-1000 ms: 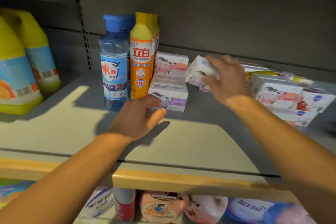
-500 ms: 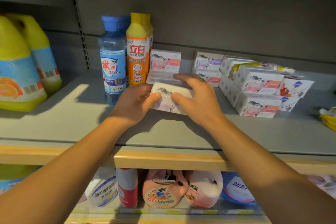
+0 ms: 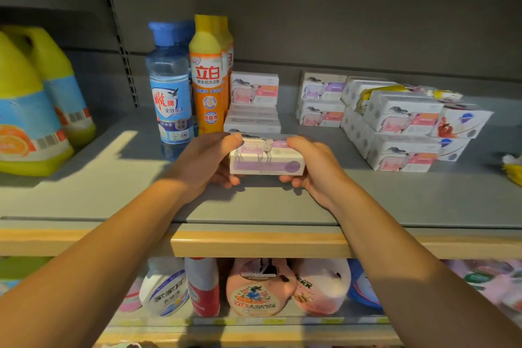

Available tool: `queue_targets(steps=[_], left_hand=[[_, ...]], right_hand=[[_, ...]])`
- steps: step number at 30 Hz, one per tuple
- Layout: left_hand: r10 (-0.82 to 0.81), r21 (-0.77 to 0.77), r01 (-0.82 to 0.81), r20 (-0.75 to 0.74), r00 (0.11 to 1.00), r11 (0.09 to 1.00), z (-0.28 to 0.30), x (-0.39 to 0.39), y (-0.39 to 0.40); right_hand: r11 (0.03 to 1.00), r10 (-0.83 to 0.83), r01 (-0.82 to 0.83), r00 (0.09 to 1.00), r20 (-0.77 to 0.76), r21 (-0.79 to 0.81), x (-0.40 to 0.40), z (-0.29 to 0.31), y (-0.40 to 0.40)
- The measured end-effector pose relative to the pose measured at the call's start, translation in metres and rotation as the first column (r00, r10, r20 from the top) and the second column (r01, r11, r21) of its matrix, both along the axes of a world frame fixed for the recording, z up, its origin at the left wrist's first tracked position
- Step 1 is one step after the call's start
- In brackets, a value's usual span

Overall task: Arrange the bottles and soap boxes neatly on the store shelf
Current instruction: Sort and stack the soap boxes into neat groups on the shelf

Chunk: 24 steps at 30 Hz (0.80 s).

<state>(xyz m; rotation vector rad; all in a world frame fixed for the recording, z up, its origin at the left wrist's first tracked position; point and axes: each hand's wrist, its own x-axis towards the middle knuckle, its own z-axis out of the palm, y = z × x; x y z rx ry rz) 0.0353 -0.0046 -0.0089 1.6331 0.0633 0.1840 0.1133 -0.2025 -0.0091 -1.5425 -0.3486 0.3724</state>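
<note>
The left hand (image 3: pixel 206 162) and right hand (image 3: pixel 313 168) are gripping the short ends of a white-and-lilac cardboard soap box (image 3: pixel 267 157), its long axis lying crosswise. It is hovering just in front of the flat stack of white soap boxes (image 3: pixel 252 120), both hands equally near.

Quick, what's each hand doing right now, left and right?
Left hand: grips the left end of the purple soap box.
Right hand: grips the right end of the same box.

Grey metal back panel (image 3: pixel 339 8) behind, slotted upright (image 3: pixel 118 45) at left, perhaps warm side light.
</note>
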Motion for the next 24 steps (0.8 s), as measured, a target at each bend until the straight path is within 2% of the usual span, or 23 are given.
queue_targets(steps=[3, 7, 11, 14, 17, 20, 22, 24], left_hand=[[0.024, 0.025, -0.023, -0.012, 1.000, 0.999, -0.001, 0.000, 0.000], [0.023, 0.014, -0.023, -0.013, 1.000, 1.000, -0.002, 0.001, 0.001], [0.065, -0.083, -0.062, 0.037, 0.997, 0.995, -0.004, 0.003, 0.002], [0.121, -0.070, -0.117, 0.057, 0.991, 0.991, -0.005, 0.005, 0.000], [0.191, 0.060, -0.205, 0.174, 0.966, 0.977, -0.005, 0.002, -0.001], [0.215, 0.316, -0.356, 0.402, 0.890, 0.880, -0.001, -0.005, -0.002], [0.189, 0.360, -0.388, 0.479, 0.857, 0.849, 0.000, -0.007, -0.007], [0.195, 0.374, -0.415, 0.501, 0.843, 0.829, 0.001, -0.008, -0.009]], right_hand=[[0.999, -0.013, 0.010, 0.997, -0.078, -0.042, 0.005, 0.002, 0.003], [0.998, 0.005, -0.009, 0.998, -0.062, -0.059, 0.006, 0.000, 0.001], [0.999, -0.005, 0.002, 0.997, 0.082, 0.033, 0.000, -0.007, 0.000], [0.995, -0.058, 0.038, 0.971, 0.231, 0.087, -0.004, -0.011, -0.001], [0.996, -0.086, 0.085, 0.898, 0.432, 0.021, -0.006, -0.015, -0.001], [0.986, -0.113, 0.164, 0.827, 0.551, -0.043, -0.008, -0.016, -0.001], [0.968, -0.150, 0.240, 0.778, 0.610, -0.068, -0.008, -0.015, -0.001], [0.966, -0.145, 0.249, 0.757, 0.638, -0.076, -0.009, -0.015, -0.002]])
